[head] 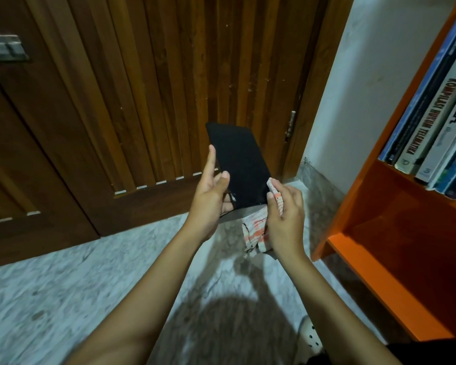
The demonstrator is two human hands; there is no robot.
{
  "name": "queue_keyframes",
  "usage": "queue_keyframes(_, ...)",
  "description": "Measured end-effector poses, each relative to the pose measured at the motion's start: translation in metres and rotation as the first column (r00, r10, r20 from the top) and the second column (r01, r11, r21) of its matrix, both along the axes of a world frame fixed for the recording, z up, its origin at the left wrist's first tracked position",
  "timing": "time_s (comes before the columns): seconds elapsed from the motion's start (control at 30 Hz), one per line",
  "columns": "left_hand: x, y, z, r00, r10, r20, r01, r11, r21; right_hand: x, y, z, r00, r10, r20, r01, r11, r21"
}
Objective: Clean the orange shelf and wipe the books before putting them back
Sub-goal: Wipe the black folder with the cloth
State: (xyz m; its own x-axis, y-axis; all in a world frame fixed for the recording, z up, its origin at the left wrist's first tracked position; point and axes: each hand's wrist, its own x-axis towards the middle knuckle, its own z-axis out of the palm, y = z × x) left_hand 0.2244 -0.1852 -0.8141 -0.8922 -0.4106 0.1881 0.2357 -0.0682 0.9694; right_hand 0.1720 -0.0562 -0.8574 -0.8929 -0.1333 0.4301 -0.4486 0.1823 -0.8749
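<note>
A black book [241, 162] is held up in mid-air in front of the wooden door. My left hand [212, 192] grips its lower left edge, thumb on the cover and index finger straight along the side. My right hand [283, 209] holds a white and orange striped cloth [258, 233], pressing a fold of it against the book's lower right edge while the rest hangs below. The orange shelf [374, 206] stands at the right; its lower compartment shows bare orange board. Several upright books [437, 122] fill the level above.
A brown slatted wooden door [142, 101] fills the background, with a metal latch [3, 48] at upper left. A white wall [363, 83] runs beside the shelf. The floor [63, 299] is pale marble. A white perforated shoe [311, 335] shows at the bottom.
</note>
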Motion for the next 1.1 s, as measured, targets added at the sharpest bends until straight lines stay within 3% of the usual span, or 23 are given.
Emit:
queue_keyframes(0.27, 0.001, 0.002, 0.001, 1.000, -0.030, 0.007, 0.030, 0.999, -0.014, 0.007, -0.006, -0.002, 0.998, 0.041, -0.047, -0.040, 0.999, 0.033)
queue_keyframes(0.5, -0.001, 0.002, 0.003, 0.999, -0.044, -0.005, 0.044, 0.999, 0.027, 0.010, -0.013, 0.005, 0.967, 0.177, -0.184, -0.173, 0.984, 0.040)
queue_keyframes(1.1, 0.002, -0.009, 0.002, 1.000, -0.002, 0.010, 0.001, 0.987, 0.159, 0.004, -0.007, 0.013, 0.797, 0.497, -0.344, -0.392, 0.858, 0.333)
